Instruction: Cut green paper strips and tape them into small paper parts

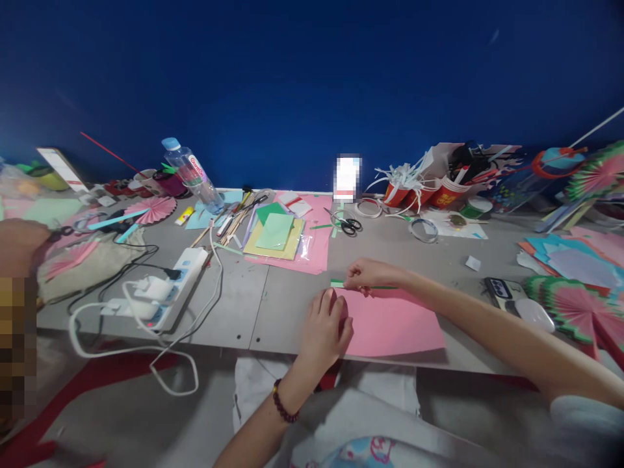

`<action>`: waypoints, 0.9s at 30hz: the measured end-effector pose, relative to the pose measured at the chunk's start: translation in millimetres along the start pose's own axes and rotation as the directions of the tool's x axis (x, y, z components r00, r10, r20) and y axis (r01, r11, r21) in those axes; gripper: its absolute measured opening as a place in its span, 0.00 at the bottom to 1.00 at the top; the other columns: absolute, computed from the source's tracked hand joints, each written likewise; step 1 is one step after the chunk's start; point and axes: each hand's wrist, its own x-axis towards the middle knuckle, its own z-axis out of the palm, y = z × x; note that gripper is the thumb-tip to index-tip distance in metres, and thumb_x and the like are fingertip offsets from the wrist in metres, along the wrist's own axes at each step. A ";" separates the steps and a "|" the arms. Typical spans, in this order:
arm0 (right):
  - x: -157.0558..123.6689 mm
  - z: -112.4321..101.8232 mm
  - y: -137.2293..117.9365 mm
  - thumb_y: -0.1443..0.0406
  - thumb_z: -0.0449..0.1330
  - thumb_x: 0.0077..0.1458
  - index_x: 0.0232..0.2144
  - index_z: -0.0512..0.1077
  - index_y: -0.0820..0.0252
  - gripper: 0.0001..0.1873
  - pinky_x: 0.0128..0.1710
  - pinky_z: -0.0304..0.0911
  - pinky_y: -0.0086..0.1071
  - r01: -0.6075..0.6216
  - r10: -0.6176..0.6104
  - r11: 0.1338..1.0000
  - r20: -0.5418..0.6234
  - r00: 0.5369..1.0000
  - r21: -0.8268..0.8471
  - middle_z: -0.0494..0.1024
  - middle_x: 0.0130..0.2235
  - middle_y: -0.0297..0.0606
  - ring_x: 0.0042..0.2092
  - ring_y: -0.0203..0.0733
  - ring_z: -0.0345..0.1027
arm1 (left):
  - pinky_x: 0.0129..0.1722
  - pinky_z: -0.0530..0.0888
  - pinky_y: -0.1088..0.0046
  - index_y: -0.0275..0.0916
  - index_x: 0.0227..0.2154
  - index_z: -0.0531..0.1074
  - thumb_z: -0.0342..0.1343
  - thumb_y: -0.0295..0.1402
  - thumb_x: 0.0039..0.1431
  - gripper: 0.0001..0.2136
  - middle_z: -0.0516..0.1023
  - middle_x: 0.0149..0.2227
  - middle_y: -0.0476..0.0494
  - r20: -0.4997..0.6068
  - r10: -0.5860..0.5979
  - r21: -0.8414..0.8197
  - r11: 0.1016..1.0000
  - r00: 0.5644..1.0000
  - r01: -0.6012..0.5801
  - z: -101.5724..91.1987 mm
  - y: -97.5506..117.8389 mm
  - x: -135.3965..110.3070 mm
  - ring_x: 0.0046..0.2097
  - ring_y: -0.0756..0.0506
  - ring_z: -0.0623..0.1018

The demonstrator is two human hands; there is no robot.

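A pink sheet of paper (394, 325) lies flat on the table in front of me, its lower edge near the table's front edge. Along its top edge runs a narrow green strip (336, 283), partly covered by my right hand. My left hand (324, 325) rests on the sheet's left side, palm down, fingers stretched out and lying flat. My right hand (368, 276) reaches across the top of the sheet, with its fingers curled and pinched at the green strip; its fingertips partly hide the strip.
Beyond my hands lie black-handled scissors (350, 226) and a stack of coloured paper (275, 234). A white power strip (182, 289) with cables and a plastic bottle (195, 175) stand left. Right are red paper cups (447, 194), a phone (504, 292) and pink-green paper fans (580, 312). Someone's arm (19, 250) is far left.
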 end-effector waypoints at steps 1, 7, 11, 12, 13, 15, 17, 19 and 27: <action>0.0 0.2 -0.4 0.57 0.64 0.45 0.19 0.67 0.60 0.14 0.19 0.61 0.28 0.001 -0.001 1.000 -0.002 1.000 -0.003 0.68 0.16 0.30 0.19 0.35 0.64 | 0.51 0.70 0.52 0.37 0.49 0.66 0.51 0.32 0.59 0.15 0.67 0.53 0.32 -0.004 0.000 -0.003 1.000 1.000 0.000 0.2 -0.2 -0.3 0.55 0.34 0.67; 0.2 1.3 -2.1 0.59 0.63 0.44 0.18 0.66 0.60 0.13 0.19 0.61 0.29 -0.010 0.010 1.000 -0.007 1.000 0.000 0.68 0.16 0.29 0.18 0.35 0.63 | 0.50 0.71 0.53 0.37 0.49 0.66 0.51 0.32 0.59 0.15 0.67 0.51 0.33 -0.008 0.004 -0.010 1.000 1.000 -0.004 -1.7 0.3 0.0 0.54 0.35 0.67; 0.1 2.0 -2.4 0.59 0.63 0.44 0.18 0.66 0.59 0.13 0.18 0.61 0.29 -0.007 0.006 1.000 -0.023 1.000 -0.016 0.68 0.16 0.30 0.19 0.36 0.64 | 0.50 0.71 0.53 0.37 0.49 0.66 0.51 0.31 0.59 0.15 0.67 0.51 0.33 -0.009 0.006 -0.011 1.000 1.000 -0.006 -2.5 0.7 1.0 0.54 0.35 0.67; 0.1 2.1 -2.3 0.59 0.63 0.44 0.18 0.66 0.59 0.12 0.18 0.61 0.29 -0.010 0.009 1.000 -0.025 1.000 -0.017 0.68 0.16 0.30 0.19 0.36 0.65 | 0.50 0.71 0.53 0.37 0.49 0.66 0.51 0.31 0.59 0.15 0.67 0.51 0.33 -0.006 0.006 -0.013 1.000 1.000 -0.006 -2.6 0.7 1.1 0.53 0.35 0.67; 0.1 2.1 -2.1 0.60 0.62 0.44 0.18 0.66 0.59 0.12 0.18 0.61 0.29 -0.012 0.011 1.000 -0.027 1.000 -0.019 0.68 0.16 0.30 0.19 0.36 0.65 | 0.50 0.71 0.53 0.37 0.49 0.66 0.51 0.31 0.59 0.15 0.67 0.51 0.33 -0.005 0.004 -0.016 1.000 1.000 -0.004 -2.7 0.6 1.3 0.53 0.35 0.67; 0.3 2.0 -1.7 0.60 0.62 0.45 0.18 0.66 0.59 0.12 0.18 0.61 0.29 -0.013 0.012 1.000 -0.030 0.999 -0.022 0.68 0.16 0.30 0.19 0.36 0.65 | 0.50 0.71 0.53 0.38 0.49 0.66 0.51 0.31 0.59 0.15 0.67 0.51 0.33 -0.004 0.002 -0.021 1.000 1.000 -0.002 -3.0 0.7 1.5 0.53 0.35 0.68; 0.4 2.1 -1.5 0.60 0.62 0.45 0.18 0.66 0.59 0.12 0.19 0.61 0.29 -0.009 0.008 1.000 -0.029 1.000 -0.024 0.68 0.16 0.30 0.19 0.35 0.64 | 0.50 0.71 0.52 0.38 0.49 0.66 0.51 0.31 0.59 0.15 0.68 0.51 0.33 -0.005 0.001 -0.023 1.000 1.000 -0.001 -3.3 0.9 1.5 0.53 0.35 0.68; 0.3 2.4 -1.8 0.60 0.62 0.44 0.17 0.66 0.59 0.12 0.19 0.61 0.29 -0.006 0.005 1.000 -0.029 1.000 -0.025 0.68 0.16 0.30 0.18 0.35 0.64 | 0.50 0.71 0.52 0.38 0.49 0.66 0.51 0.31 0.59 0.14 0.68 0.51 0.33 -0.006 0.000 -0.020 1.000 1.000 0.000 -3.3 1.0 1.3 0.53 0.35 0.68; 0.0 4.5 -1.8 0.58 0.62 0.45 0.18 0.65 0.59 0.14 0.21 0.63 0.29 0.024 -0.025 0.999 -0.043 0.999 -0.024 0.67 0.16 0.30 0.20 0.35 0.64 | 0.50 0.71 0.53 0.38 0.49 0.66 0.51 0.31 0.59 0.15 0.68 0.51 0.32 -0.008 0.006 -0.025 1.000 1.000 -0.006 -2.3 -0.1 0.5 0.53 0.35 0.68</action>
